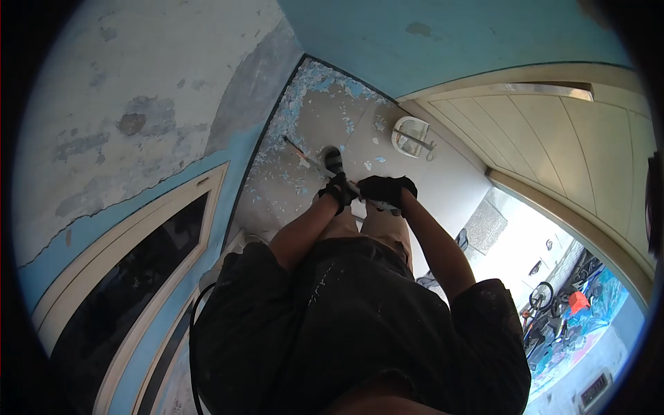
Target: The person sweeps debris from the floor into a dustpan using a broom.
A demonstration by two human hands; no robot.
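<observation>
My left hand (337, 191), in a black glove, is closed around a long thin scraper-like tool (304, 155). The tool slants up and left over the floor, with a dark tip at its far end. Close beside it, my right hand (384, 191), also in a black glove, is curled near the tool's pale lower end. Something whitish shows under the right hand, but the fingers hide what it is. Both hands are in front of my thighs, above a foot in a striped dark shoe (333, 160).
Blue and white paint flakes (290, 114) litter the floor along the peeling wall (138, 111). A white dustpan-like container (409, 136) with a handle lies near the cream door panel (532, 124). At right, a doorway shows a bicycle (541, 296) and an orange object (578, 302).
</observation>
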